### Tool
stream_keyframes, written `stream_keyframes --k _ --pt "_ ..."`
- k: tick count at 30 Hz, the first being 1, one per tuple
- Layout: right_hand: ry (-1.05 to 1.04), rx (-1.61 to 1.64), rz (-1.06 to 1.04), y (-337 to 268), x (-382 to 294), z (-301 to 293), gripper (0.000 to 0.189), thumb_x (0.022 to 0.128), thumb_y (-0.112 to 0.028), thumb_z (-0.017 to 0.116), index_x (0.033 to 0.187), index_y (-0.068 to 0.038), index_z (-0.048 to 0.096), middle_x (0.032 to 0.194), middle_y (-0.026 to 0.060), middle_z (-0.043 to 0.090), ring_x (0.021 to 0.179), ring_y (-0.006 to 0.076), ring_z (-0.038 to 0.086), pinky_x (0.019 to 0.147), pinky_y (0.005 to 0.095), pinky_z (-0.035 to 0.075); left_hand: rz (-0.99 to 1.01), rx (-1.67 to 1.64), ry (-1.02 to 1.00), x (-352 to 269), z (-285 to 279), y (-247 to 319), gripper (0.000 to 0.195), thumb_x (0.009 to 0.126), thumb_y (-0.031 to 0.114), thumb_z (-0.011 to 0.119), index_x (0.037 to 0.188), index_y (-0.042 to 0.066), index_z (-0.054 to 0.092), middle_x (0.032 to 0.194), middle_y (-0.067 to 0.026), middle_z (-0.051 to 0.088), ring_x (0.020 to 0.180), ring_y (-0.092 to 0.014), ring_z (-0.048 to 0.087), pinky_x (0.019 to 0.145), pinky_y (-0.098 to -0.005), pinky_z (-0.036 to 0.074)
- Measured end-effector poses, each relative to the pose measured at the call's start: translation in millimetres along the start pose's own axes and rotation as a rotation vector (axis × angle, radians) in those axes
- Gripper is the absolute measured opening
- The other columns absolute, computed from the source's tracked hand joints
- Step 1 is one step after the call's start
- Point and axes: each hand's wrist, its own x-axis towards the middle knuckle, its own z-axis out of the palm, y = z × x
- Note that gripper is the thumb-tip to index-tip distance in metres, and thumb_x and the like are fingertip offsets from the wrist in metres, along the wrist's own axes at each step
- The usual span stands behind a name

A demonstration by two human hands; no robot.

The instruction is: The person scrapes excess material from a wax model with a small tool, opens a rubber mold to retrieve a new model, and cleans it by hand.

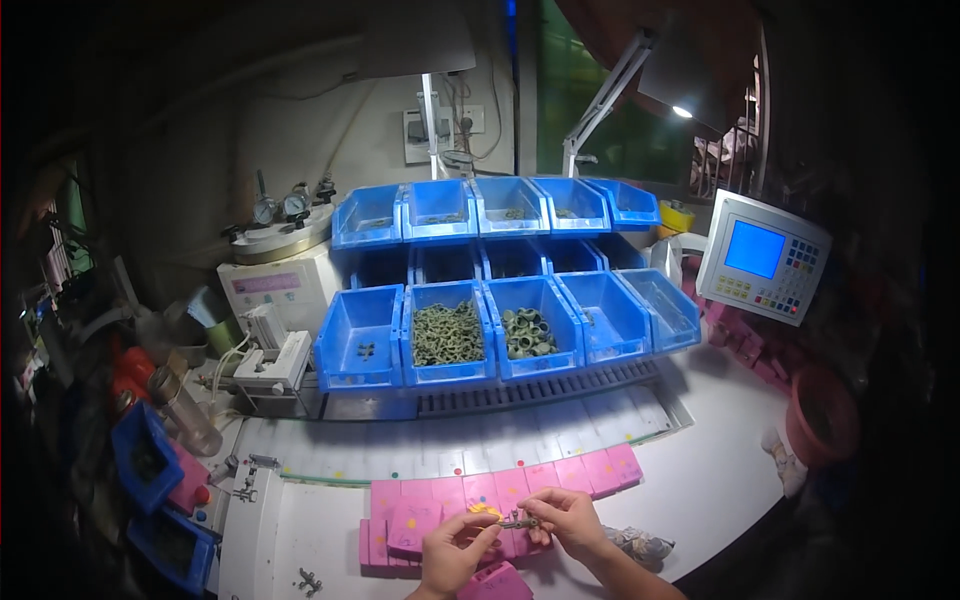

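Note:
My left hand (456, 553) and my right hand (574, 526) meet above pink mould blocks. Between their fingertips is a small dark green branched part (520, 521), its left end pinched by the left hand and its right end by the right. Fingers cover some of it. Behind it, a yellow patch (484, 511) shows on the pink blocks. A row of pink mould blocks (576, 474) runs beyond my hands, with a loose pink block (415, 517) lying over its left part. Another pink block (496, 583) sits low, between my forearms.
Blue bins (450, 375) stand in tiers ahead, some with green parts (448, 334). A control panel (765, 255) stands right, a machine with gauges (281, 240) left. A wrapped bundle (641, 546) lies by my right wrist. Another green part (308, 582) rests on the white table.

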Motion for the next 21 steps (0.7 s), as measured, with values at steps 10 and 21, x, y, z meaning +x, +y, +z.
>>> stream_keyframes --k 10,21 --pt "0.068 0.009 -0.014 -2 0 -3 0.013 0.085 -0.007 0.056 0.088 0.005 0.060 0.067 0.0079 0.058 0.047 0.0110 0.054 0.041 0.0189 0.041 -0.027 -0.106 -0.063 9 1 -13 0.017 0.081 0.004 0.061 0.097 -0.002 0.061 0.087 -0.0080 0.064 0.073 -0.012 0.062 0.064 -0.0217 0.053" --pt "-0.022 0.022 0.084 13 7 -8 0.019 0.085 -0.012 0.057 0.096 0.003 0.059 0.071 0.0056 0.058 0.053 0.0090 0.055 0.045 0.0178 0.044 0.001 -0.016 0.035 2 0 -4 0.014 0.081 0.005 0.061 0.092 -0.004 0.062 0.071 -0.0060 0.062 0.059 -0.009 0.055 0.053 -0.0205 0.045"
